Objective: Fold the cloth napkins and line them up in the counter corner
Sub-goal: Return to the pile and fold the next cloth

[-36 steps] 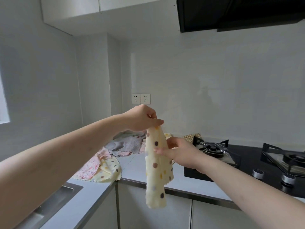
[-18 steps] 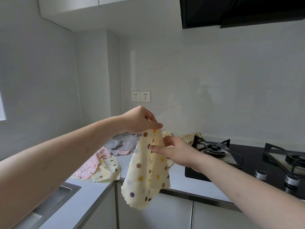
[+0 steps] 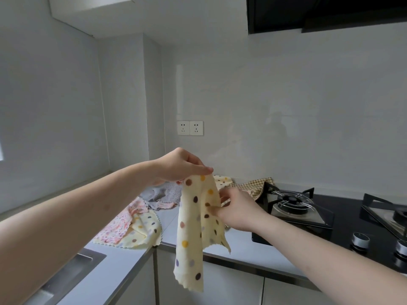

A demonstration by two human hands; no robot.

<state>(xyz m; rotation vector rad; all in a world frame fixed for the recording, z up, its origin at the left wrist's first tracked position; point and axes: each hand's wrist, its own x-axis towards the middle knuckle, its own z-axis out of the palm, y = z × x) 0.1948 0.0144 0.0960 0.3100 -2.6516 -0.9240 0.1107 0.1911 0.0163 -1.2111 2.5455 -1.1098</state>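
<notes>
My left hand [image 3: 182, 166] pinched the top of the dotted napkin [image 3: 198, 219], hanging in the air over the counter [image 3: 244, 245] edge. My right hand [image 3: 237, 211] pinched its side edge, midway down. With such a light pinch, the limp cloth could have slipped and dropped. Unfolded napkins [image 3: 141, 225] crowded the corner, taking up the folding space. The stove [image 3: 293, 205] sat close on the right.
</notes>
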